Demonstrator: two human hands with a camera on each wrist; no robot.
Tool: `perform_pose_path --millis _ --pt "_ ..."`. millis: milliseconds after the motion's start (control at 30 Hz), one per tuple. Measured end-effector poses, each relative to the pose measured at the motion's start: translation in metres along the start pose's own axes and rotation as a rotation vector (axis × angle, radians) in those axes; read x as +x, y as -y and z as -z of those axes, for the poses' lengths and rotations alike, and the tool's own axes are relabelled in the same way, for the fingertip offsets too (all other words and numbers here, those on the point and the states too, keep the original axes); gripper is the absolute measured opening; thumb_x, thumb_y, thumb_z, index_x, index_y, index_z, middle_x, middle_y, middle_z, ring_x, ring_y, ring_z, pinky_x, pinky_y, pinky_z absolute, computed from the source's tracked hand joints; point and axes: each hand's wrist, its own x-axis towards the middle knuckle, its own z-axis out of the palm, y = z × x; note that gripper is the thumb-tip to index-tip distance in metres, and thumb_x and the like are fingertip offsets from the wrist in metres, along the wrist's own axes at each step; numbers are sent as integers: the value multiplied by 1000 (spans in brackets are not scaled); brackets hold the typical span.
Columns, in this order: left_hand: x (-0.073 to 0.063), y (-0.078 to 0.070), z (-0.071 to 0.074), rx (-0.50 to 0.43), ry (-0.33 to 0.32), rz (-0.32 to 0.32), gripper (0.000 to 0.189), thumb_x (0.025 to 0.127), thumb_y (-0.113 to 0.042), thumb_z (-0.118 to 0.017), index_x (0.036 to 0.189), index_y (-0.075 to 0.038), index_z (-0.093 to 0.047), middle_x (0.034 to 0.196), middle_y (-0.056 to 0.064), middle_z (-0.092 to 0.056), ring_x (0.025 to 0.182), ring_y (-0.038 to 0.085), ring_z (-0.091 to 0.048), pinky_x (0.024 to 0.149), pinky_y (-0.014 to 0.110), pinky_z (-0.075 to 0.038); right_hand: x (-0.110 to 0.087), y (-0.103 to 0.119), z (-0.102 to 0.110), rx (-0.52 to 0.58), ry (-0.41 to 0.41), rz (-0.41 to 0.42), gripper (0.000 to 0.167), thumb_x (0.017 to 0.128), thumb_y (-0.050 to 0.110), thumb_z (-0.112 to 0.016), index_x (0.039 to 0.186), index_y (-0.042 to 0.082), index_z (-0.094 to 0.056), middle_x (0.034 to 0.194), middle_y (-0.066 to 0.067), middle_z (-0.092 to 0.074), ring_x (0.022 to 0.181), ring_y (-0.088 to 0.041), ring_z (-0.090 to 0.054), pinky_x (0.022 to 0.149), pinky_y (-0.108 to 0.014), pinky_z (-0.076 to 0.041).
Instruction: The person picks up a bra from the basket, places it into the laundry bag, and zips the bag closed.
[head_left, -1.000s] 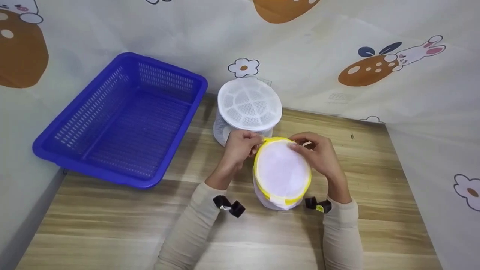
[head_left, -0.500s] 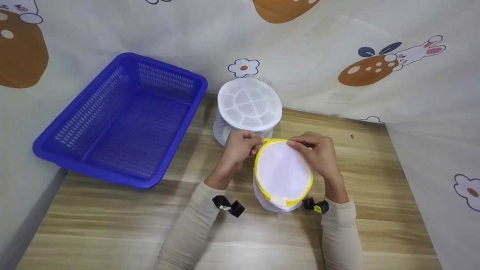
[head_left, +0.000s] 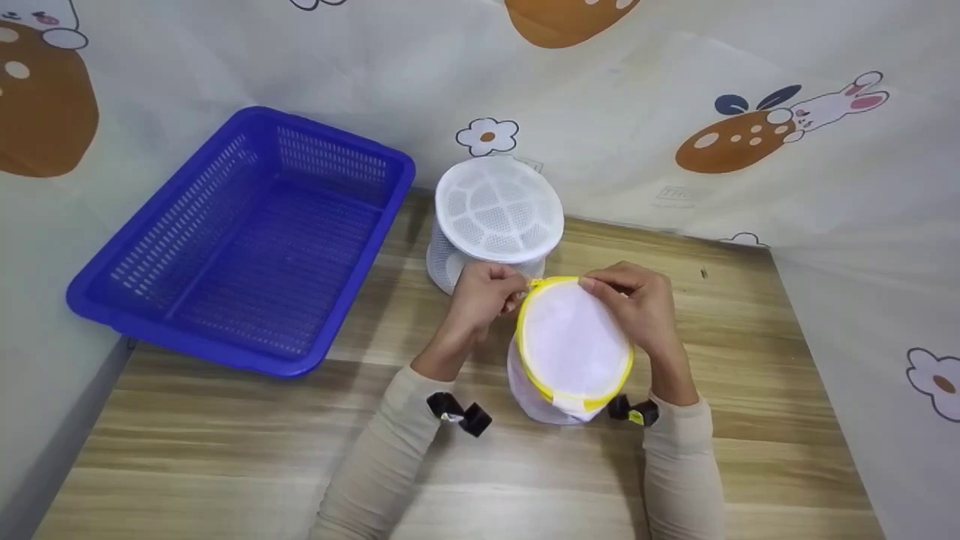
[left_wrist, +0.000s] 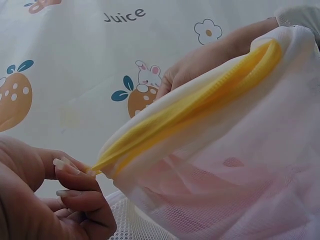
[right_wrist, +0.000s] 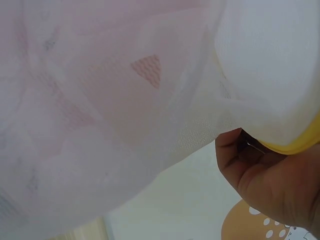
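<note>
A white mesh laundry bag with a yellow zipper round its oval top stands in front of me in the head view. My left hand pinches the yellow zipper end at the top's far left edge; the left wrist view shows thumb and finger on that yellow tip. With my right hand I pinch the far right part of the rim. Through the thin mesh some pinkish content shows, its kind unclear. The right wrist view is mostly filled by the bag's side.
Just beyond the bag stands a white mesh cylinder with a round patterned top. A blue plastic basket with slotted walls is on the left. All stand on a wood-grain table against a printed curtain.
The bag's top has shifted a little to the right and tilted. My right hand's fingers have closed onto the rim and moved slightly right; the left hand has barely moved.
</note>
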Motion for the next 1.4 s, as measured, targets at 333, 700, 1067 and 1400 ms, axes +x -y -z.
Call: perform_pose_path --millis 333,700,1067,1400 --pt "0 -1 -1 -28 -11 19 22 79 12 -56 59 3 -55 49 3 -45 43 9 -38 42 20 -30 1 -1 0 2 -38 15 5 81 1 -74 83 -4 -75 76 -12 -69 67 -19 -63 57 -18 -48" --pt "-1 -1 -1 -64 19 -8 24 80 12 -55 59 2 -55 50 3 -45 44 8 -38 43 19 -30 2 -1 1 -16 -56 -16 6 81 1 -74 82 -5 -74 78 -12 -69 71 -18 -63 61 -18 -48" --pt "0 0 -2 -61 -4 23 25 79 13 -55 58 0 -56 52 4 -47 44 8 -39 42 19 -31 1 -1 0 -25 -77 -43 5 81 1 -75 83 -3 -75 78 -11 -69 71 -19 -63 61 -18 -48" --pt "-1 1 -1 -74 -4 8 25 79 13 -55 56 2 -55 49 3 -45 42 8 -39 41 19 -31 1 -1 1 -29 -89 -67 6 81 2 -75 83 -3 -75 78 -11 -69 70 -19 -63 60 -18 -48"
